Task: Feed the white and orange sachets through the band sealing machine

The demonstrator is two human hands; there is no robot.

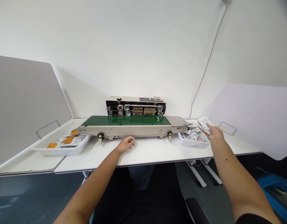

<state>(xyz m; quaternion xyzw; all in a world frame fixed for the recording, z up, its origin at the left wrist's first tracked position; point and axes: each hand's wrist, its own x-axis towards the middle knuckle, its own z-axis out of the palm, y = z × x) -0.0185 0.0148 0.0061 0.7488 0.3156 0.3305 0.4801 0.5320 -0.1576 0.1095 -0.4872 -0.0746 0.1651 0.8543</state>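
Observation:
My right hand (214,132) is closed on a white printed packet (203,122) above the right-hand white bin (194,143), where several similar packets (192,133) lie in a heap. My left hand (126,144) rests on the white table in front of the conveyor, its fingers curled in and nothing visible in them. Between the two bins stands a band sealing machine (136,107) with metal rollers, and before it runs a green conveyor belt (131,120). A flat metal plate (176,121) extends the belt on the right.
At the left, another white bin (61,151) holds orange and white packets (68,140), under the belt's left end. Large pale panels (24,102) stand at both sides. A grey cable (210,59) runs down the wall. A blue object (274,189) is at the lower right.

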